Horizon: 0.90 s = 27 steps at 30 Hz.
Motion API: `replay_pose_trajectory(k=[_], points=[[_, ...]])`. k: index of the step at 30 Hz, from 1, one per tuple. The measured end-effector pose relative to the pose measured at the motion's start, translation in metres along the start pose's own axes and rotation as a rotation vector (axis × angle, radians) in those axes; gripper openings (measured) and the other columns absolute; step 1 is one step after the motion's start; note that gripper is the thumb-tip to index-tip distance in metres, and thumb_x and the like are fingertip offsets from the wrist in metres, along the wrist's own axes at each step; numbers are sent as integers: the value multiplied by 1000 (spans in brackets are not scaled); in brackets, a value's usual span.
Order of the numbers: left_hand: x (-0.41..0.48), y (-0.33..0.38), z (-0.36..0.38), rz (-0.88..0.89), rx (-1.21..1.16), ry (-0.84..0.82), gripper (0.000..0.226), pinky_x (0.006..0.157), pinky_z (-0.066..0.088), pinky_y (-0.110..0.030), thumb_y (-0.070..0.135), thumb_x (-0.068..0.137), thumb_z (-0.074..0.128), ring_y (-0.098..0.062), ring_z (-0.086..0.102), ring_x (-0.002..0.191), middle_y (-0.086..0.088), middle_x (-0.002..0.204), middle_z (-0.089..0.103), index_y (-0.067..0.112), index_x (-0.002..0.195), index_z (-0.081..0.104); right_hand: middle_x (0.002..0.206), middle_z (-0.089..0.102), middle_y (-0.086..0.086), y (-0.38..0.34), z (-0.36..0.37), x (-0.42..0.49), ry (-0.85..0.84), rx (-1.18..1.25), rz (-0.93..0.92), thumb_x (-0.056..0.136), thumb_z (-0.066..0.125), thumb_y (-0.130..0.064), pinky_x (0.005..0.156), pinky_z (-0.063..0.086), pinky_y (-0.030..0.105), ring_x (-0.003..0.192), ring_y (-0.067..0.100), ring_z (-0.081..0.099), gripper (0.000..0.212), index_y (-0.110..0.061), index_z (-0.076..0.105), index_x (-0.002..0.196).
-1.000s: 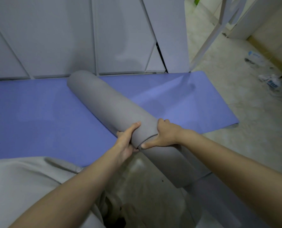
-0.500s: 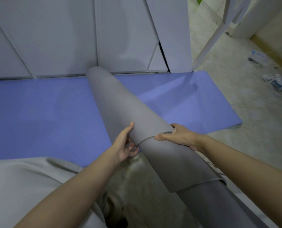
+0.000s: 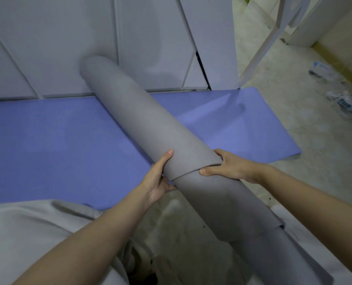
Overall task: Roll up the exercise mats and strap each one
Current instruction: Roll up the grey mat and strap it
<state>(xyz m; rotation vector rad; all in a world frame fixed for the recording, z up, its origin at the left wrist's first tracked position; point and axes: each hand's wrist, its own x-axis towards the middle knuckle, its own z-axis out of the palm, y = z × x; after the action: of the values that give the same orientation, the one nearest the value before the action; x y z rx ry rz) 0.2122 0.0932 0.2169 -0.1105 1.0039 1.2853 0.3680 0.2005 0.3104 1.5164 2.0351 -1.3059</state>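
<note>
Lifted higher, grey roll; left hand, right hand grip it, fingers mostly hidden.

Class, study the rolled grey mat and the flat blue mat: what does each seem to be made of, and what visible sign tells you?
The grey mat: probably soft foam or rubber, matte; it curls into a smooth roll without creasing, and its loose edge shows some thickness. The blue mat: probably similar foam, matte and even; it lies flat on the floor.
</note>
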Motion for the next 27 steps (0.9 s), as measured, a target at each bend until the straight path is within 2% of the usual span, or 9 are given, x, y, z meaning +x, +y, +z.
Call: replay_pose_trajectory(k=[2, 6, 10, 14, 19, 21, 24, 25, 27], points=[[1, 0, 3, 11, -3, -4, 75, 78, 55, -55, 44, 64, 73, -23, 68, 90, -5, 112, 64, 16, 130, 49, 119, 52, -7, -1, -8, -3, 15, -55, -31, 77, 74, -41, 78, 42, 23, 101, 10, 54, 70, -22, 40, 134], [-2, -5, 8, 77, -24, 4, 74, 63, 59, -46, 43, 69, 70, -19, 70, 84, -2, 115, 66, 15, 133, 46, 120, 52, -7, -3, -11, -7, 36, -128, -96, 76, 76, -38, 84, 40, 23, 105, 11, 53, 71, -19, 41, 135], [-8, -5, 12, 139, -34, -28, 77, 58, 56, -40, 41, 66, 69, -19, 64, 104, -2, 123, 64, 16, 134, 46, 121, 56, -5, -2, -15, -12, 57, -157, -144, 72, 80, -38, 84, 43, 23, 106, 12, 55, 71, -18, 46, 132], [-13, -3, 20, 221, -29, -57, 72, 58, 56, -39, 36, 69, 68, -16, 64, 98, -5, 126, 62, 13, 134, 46, 123, 55, -7, 1, -23, -20, 100, -189, -181, 68, 82, -39, 89, 44, 24, 108, 11, 55, 75, -20, 46, 132], [-14, 5, 23, 297, 13, -72, 73, 69, 57, -50, 29, 68, 70, -28, 58, 116, -9, 128, 60, 11, 133, 45, 128, 48, -11, -2, -28, -31, 147, -211, -233, 68, 83, -37, 93, 39, 23, 116, 11, 50, 84, -23, 38, 137], [-15, 7, 24, 322, 32, -61, 74, 68, 58, -48, 29, 66, 72, -28, 59, 114, -9, 128, 60, 11, 133, 45, 130, 46, -10, -1, -27, -33, 160, -219, -245, 69, 82, -38, 93, 39, 24, 116, 11, 49, 86, -23, 35, 139], [-15, 6, 25, 333, 31, -72, 78, 61, 56, -38, 27, 66, 82, -20, 61, 95, -11, 128, 59, 11, 133, 46, 128, 47, -10, 1, -25, -36, 167, -184, -262, 69, 83, -35, 92, 40, 23, 115, 10, 49, 83, -23, 35, 137], [-15, 6, 25, 337, 42, -71, 77, 61, 55, -37, 29, 66, 80, -19, 59, 94, -12, 128, 59, 11, 133, 46, 127, 48, -10, 2, -24, -36, 173, -175, -270, 70, 83, -34, 92, 41, 23, 114, 9, 49, 83, -22, 36, 137], [-16, 4, 25, 345, 71, -70, 77, 65, 56, -42, 30, 65, 81, -20, 61, 104, -10, 126, 61, 12, 132, 47, 127, 48, -11, 6, -22, -38, 180, -165, -273, 70, 83, -33, 91, 41, 23, 114, 9, 49, 82, -23, 36, 136]])
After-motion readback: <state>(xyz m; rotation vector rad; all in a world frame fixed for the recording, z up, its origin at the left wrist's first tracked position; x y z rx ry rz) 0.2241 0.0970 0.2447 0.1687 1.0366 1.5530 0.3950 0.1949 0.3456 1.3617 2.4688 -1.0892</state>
